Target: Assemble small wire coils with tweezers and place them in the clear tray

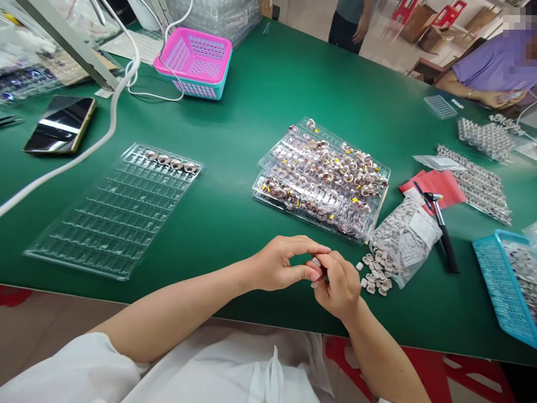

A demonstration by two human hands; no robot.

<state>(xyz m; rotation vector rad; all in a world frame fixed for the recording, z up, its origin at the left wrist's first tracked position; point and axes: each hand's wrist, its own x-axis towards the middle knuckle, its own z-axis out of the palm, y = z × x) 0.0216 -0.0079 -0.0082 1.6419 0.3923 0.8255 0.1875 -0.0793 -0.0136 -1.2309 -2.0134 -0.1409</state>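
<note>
My left hand point(282, 262) and my right hand point(342, 282) meet at the table's front edge. Both are closed in a pinch on one small light-and-dark part point(317, 264), mostly covered by the fingers. Just right of my right hand lies a pile of small pale oval caps point(376, 272), beside a clear bag of the same caps point(408, 238). Beyond the hands sit stacked clear trays point(321, 173) full of small pale parts with yellow tabs. To the left, a clear compartment tray point(113, 215) carries several dark-and-pale parts point(170, 160) along its far row.
A white cable point(114, 106) crosses the left side near a phone point(61, 124). Pink-and-teal baskets point(222, 84) stand at the back. On the right are a hammer point(444, 235), red packets point(442, 187) and a blue basket point(499, 285). A person in purple point(493, 64) sits across.
</note>
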